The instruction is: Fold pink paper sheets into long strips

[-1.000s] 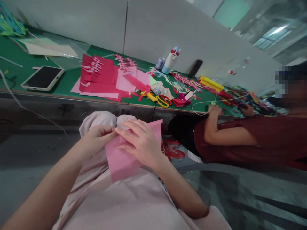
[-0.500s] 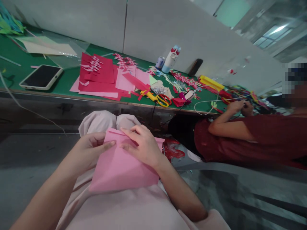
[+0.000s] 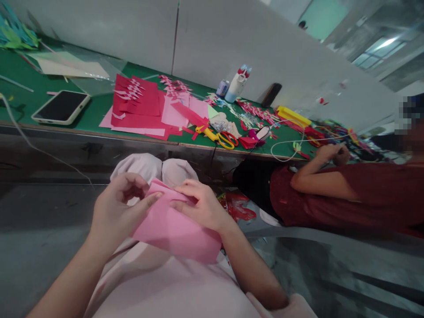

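A folded sheet of pink paper (image 3: 180, 232) hangs over my lap, its upper edge doubled into layers. My left hand (image 3: 127, 203) pinches the upper left corner, with the thumb on the near face and the fingers curled behind. On the upper edge, right of that corner, my right hand (image 3: 202, 203) grips the paper between thumb and fingers. The fingertips behind the sheet are partly hidden.
On the green table (image 3: 139, 70) lie a phone (image 3: 62, 107), red paper sheets (image 3: 141, 117), yellow-handled scissors (image 3: 215, 135) and woven strips. A white bottle (image 3: 236, 86) stands behind. At the right sits a person in a dark red shirt (image 3: 374, 185).
The paper's lower left part has risen, and the folded layers at the top stand more apart. My left hand has turned, its fingers more curled behind the corner.
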A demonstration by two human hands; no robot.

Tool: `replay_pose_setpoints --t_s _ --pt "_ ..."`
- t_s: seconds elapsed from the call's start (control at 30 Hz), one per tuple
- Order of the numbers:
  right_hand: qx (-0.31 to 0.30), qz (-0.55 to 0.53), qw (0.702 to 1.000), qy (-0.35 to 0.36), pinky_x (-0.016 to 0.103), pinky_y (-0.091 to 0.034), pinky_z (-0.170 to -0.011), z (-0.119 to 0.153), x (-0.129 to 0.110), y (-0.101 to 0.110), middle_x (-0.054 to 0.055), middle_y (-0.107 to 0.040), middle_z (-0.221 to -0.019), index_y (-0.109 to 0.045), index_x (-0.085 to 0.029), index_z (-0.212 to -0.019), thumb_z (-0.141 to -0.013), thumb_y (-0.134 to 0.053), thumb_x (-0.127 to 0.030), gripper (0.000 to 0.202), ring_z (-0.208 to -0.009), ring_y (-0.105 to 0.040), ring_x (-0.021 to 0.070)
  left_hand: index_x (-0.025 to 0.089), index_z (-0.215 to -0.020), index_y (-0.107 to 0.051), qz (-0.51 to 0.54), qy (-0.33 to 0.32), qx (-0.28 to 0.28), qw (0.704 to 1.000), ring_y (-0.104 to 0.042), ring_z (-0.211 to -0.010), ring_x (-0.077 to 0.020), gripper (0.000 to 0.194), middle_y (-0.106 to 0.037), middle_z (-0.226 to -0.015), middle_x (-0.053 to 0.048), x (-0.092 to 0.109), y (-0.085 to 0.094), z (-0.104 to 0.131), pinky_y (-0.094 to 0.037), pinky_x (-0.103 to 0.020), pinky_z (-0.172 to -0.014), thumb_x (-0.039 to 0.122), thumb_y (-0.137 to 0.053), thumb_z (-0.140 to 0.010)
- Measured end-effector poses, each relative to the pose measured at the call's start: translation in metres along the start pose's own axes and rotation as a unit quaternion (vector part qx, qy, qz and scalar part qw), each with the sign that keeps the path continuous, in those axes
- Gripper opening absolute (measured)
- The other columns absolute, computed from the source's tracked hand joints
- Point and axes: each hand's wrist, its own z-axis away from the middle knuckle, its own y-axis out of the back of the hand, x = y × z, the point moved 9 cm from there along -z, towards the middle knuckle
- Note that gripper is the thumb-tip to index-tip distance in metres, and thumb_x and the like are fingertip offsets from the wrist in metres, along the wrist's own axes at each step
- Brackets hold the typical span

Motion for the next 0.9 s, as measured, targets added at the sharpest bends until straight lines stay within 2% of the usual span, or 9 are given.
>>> replay_pose_setpoints --t_s 0.1,0.17,0.23,0.33,0.5,0.57,0.7,0.9 --pt "-0.024 -0.054 0.998 -0.011 0.023 -0.045 -0.077 0.001 0.001 -0.001 0.003 -0.063 -0.087 -0.072 -0.015 -0.096 -0.089 -0.063 -0.034 0.023 -0.081 -0.057 0.0122 0.024 -0.105 -0.064 0.025 -0.011 -0.038 0.999 -0.063 -0.075 -0.0161 0.042 -0.068 -0.087 -0.001 0.009 -0.008 -0.001 -0.052 -0.026 -0.064 0.043 -0.077 -0.069" --pt "-0.036 -0.073 0.996 -0.023 0.022 -0.044 -0.074 0.002 0.003 -0.002 0.001 -0.064 -0.084 -0.072 -0.015 -0.095 -0.088 -0.064 -0.036 0.024 -0.079 -0.057 0.0119 0.023 -0.098 -0.069 0.013 -0.023 -0.073 0.997 -0.064 -0.075 -0.0169 0.033 -0.07 -0.088 -0.003 0.016 -0.014 -0.001 -0.051 -0.026 -0.064 0.044 -0.074 -0.073" --pt "-0.042 -0.087 0.994 -0.047 0.021 -0.044 -0.07 0.004 0.007 -0.003 0.0 -0.064 -0.082 -0.072 -0.014 -0.094 -0.086 -0.066 -0.037 0.025 -0.078 -0.058 0.0119 0.023 -0.082 -0.072 -0.003 -0.035 -0.082 0.996 -0.063 -0.072 -0.016 0.022 -0.071 -0.081 -0.001 0.021 -0.015 0.001 -0.049 -0.025 -0.061 0.043 -0.072 -0.074" --pt "-0.051 -0.1 0.99 -0.083 0.02 -0.044 -0.067 0.005 0.013 -0.003 0.0 -0.066 -0.081 -0.073 -0.014 -0.092 -0.083 -0.069 -0.04 0.028 -0.077 -0.06 0.0129 0.023 -0.071 -0.071 -0.015 -0.035 -0.062 0.997 -0.06 -0.065 -0.0138 0.018 -0.07 -0.071 0.001 0.024 -0.012 0.002 -0.046 -0.023 -0.058 0.041 -0.072 -0.074" --pt "-0.031 -0.11 0.991 -0.072 0.025 -0.049 -0.083 -0.002 0.007 0.007 0.004 -0.072 -0.1 -0.073 -0.017 -0.103 -0.088 -0.063 -0.038 0.028 -0.093 -0.066 0.0162 0.023 -0.066 -0.071 -0.013 -0.036 -0.007 0.999 -0.061 -0.065 -0.0139 0.013 -0.071 -0.069 0.001 0.03 -0.006 0.002 -0.047 -0.024 -0.057 0.035 -0.072 -0.072" --pt "-0.016 -0.107 0.992 -0.069 0.025 -0.05 -0.084 -0.005 0.005 0.013 0.005 -0.073 -0.102 -0.073 -0.019 -0.105 -0.09 -0.061 -0.037 0.026 -0.095 -0.067 0.0161 0.023 -0.065 -0.07 -0.009 -0.046 0.003 0.999 -0.062 -0.065 -0.014 0.012 -0.071 -0.069 0.001 0.035 -0.007 0.002 -0.047 -0.024 -0.057 0.033 -0.071 -0.072" --pt "0.008 -0.09 0.994 -0.061 0.025 -0.051 -0.082 -0.011 -0.003 0.024 0.003 -0.074 -0.098 -0.075 -0.019 -0.098 -0.086 -0.066 -0.032 0.02 -0.091 -0.068 0.0152 0.024 -0.064 -0.07 -0.015 -0.058 0.003 0.998 -0.06 -0.063 -0.0132 0.013 -0.07 -0.068 0.002 0.045 -0.01 0.001 -0.045 -0.023 -0.054 0.032 -0.069 -0.074" --pt "0.008 -0.084 0.994 -0.076 0.024 -0.051 -0.075 -0.016 -0.008 0.033 0.003 -0.074 -0.089 -0.076 -0.017 -0.092 -0.082 -0.069 -0.03 0.018 -0.083 -0.067 0.0149 0.023 -0.071 -0.073 0.006 -0.049 -0.017 0.999 -0.057 -0.06 -0.0117 0.014 -0.067 -0.066 0.002 0.048 -0.014 0.003 -0.044 -0.023 -0.053 0.033 -0.067 -0.079"
